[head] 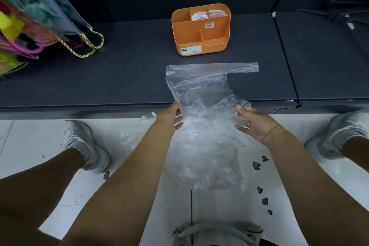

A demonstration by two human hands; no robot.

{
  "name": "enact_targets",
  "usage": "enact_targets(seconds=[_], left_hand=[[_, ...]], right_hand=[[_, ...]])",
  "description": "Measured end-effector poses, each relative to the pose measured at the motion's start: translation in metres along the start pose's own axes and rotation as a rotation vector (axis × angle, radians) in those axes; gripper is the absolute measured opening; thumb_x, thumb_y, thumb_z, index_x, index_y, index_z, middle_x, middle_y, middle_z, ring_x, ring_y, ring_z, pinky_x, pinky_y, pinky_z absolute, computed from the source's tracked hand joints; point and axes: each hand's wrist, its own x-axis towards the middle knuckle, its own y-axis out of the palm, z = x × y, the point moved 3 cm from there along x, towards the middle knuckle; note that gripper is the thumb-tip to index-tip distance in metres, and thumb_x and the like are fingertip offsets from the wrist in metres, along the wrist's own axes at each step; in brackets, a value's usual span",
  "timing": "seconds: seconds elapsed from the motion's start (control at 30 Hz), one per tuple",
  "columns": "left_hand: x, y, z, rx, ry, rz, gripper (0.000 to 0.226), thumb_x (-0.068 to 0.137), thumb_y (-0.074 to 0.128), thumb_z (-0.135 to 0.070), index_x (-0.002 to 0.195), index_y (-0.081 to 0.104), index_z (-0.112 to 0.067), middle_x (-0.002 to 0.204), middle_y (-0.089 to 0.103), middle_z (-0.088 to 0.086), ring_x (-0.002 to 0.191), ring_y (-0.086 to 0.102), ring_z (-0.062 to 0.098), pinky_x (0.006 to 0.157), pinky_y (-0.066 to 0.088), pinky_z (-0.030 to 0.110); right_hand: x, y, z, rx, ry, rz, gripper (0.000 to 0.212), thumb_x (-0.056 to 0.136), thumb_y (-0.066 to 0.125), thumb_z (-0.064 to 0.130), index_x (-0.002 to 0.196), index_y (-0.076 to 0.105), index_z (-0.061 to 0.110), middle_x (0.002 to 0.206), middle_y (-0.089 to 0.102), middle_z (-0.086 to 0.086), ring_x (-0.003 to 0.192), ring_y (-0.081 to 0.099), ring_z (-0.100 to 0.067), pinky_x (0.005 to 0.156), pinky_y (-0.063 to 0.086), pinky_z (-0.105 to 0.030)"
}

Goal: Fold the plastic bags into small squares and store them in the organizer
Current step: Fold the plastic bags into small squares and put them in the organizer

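Plastic bag [201, 84] clear, crinkled; left hand [171, 116], right hand [252, 124] pinch edge.

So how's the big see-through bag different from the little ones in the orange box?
The clear plastic bag lies spread on the dark table; the folded bags stand in the orange plastic organizer's back compartments. It is large, with a handle strip showing; they are small squares. Both are clear plastic.
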Motion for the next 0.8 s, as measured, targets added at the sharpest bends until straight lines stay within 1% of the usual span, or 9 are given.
enact_targets(seconds=[0.1, 0.17, 0.27, 0.33, 0.4, 0.5, 0.63, 0.73, 0.8], left_hand=[[-0.003, 0.003, 0.009, -0.098, -0.114, 0.099, 0.043, 0.089, 0.063, -0.052, 0.102, 0.064, -0.012, 0.109, 0.066, 0.002, 0.098, 0.066, 0.02, 0.073, 0.055, 0.032], [-0.005, 0.003, 0.015, -0.154, -0.155, 0.129, 0.042, 0.086, 0.067, -0.051, 0.101, 0.063, -0.012, 0.106, 0.066, 0.001, 0.089, 0.067, 0.016, 0.066, 0.054, 0.027], [-0.006, 0.003, 0.021, -0.233, -0.182, 0.157, 0.034, 0.082, 0.076, -0.039, 0.097, 0.064, -0.011, 0.081, 0.064, 0.0, 0.07, 0.061, 0.01, 0.061, 0.051, 0.02], [-0.008, 0.002, 0.022, -0.309, -0.175, 0.175, 0.022, 0.084, 0.076, -0.026, 0.089, 0.063, -0.009, 0.061, 0.059, -0.002, 0.064, 0.056, 0.007, 0.062, 0.048, 0.017], [-0.009, 0.0, 0.021, -0.364, -0.154, 0.166, 0.014, 0.087, 0.073, -0.019, 0.086, 0.063, -0.009, 0.053, 0.058, -0.003, 0.061, 0.053, 0.006, 0.063, 0.047, 0.017], [-0.009, -0.008, 0.017, -0.39, -0.115, 0.145, 0.014, 0.091, 0.069, -0.022, 0.083, 0.065, -0.011, 0.054, 0.059, -0.005, 0.057, 0.053, 0.005, 0.061, 0.047, 0.016], [-0.003, -0.024, 0.01, -0.44, -0.105, 0.069, 0.015, 0.091, 0.069, -0.022, 0.084, 0.065, -0.009, 0.062, 0.06, -0.002, 0.06, 0.054, 0.007, 0.061, 0.051, 0.016], [-0.002, -0.027, 0.011, -0.373, -0.093, 0.018, 0.02, 0.089, 0.071, -0.027, 0.088, 0.063, -0.009, 0.075, 0.058, 0.001, 0.063, 0.057, 0.01, 0.064, 0.052, 0.019], [-0.003, -0.026, 0.015, -0.335, -0.095, 0.002, 0.028, 0.088, 0.072, -0.034, 0.089, 0.06, -0.009, 0.079, 0.055, 0.003, 0.066, 0.059, 0.013, 0.063, 0.053, 0.021]], right_hand=[[0.002, -0.005, 0.002, 0.041, 0.002, -0.029, 0.009, 0.089, 0.067, 0.027, 0.088, 0.064, 0.018, 0.093, 0.064, 0.002, 0.095, 0.068, -0.023, 0.073, 0.052, -0.03], [0.002, -0.005, 0.002, 0.026, -0.004, -0.052, 0.01, 0.089, 0.067, 0.027, 0.086, 0.064, 0.017, 0.09, 0.064, 0.002, 0.089, 0.068, -0.022, 0.067, 0.05, -0.027], [0.003, -0.004, -0.001, 0.008, -0.002, -0.069, 0.012, 0.089, 0.067, 0.028, 0.087, 0.065, 0.016, 0.091, 0.066, 0.002, 0.084, 0.068, -0.02, 0.061, 0.049, -0.025], [0.003, -0.004, -0.002, -0.015, 0.003, -0.073, 0.014, 0.088, 0.068, 0.028, 0.088, 0.065, 0.014, 0.091, 0.067, 0.0, 0.081, 0.068, -0.018, 0.056, 0.049, -0.022], [0.002, -0.005, 0.0, -0.018, -0.001, -0.077, 0.016, 0.088, 0.068, 0.029, 0.088, 0.065, 0.014, 0.091, 0.067, -0.001, 0.076, 0.066, -0.015, 0.051, 0.049, -0.02], [0.003, -0.015, 0.009, 0.012, -0.02, -0.112, 0.017, 0.088, 0.068, 0.031, 0.089, 0.064, 0.014, 0.09, 0.065, 0.0, 0.07, 0.062, -0.013, 0.048, 0.047, -0.018], [0.003, -0.035, 0.024, 0.061, -0.048, -0.171, 0.021, 0.084, 0.072, 0.032, 0.086, 0.056, 0.019, 0.091, 0.058, 0.003, 0.069, 0.061, -0.011, 0.045, 0.044, -0.016], [0.002, -0.038, 0.027, 0.05, -0.058, -0.167, 0.024, 0.083, 0.071, 0.034, 0.094, 0.056, 0.019, 0.092, 0.057, 0.004, 0.072, 0.061, -0.012, 0.045, 0.044, -0.016], [0.002, -0.037, 0.024, 0.058, -0.052, -0.148, 0.024, 0.082, 0.071, 0.038, 0.087, 0.054, 0.022, 0.095, 0.057, 0.005, 0.072, 0.06, -0.012, 0.048, 0.045, -0.017]])
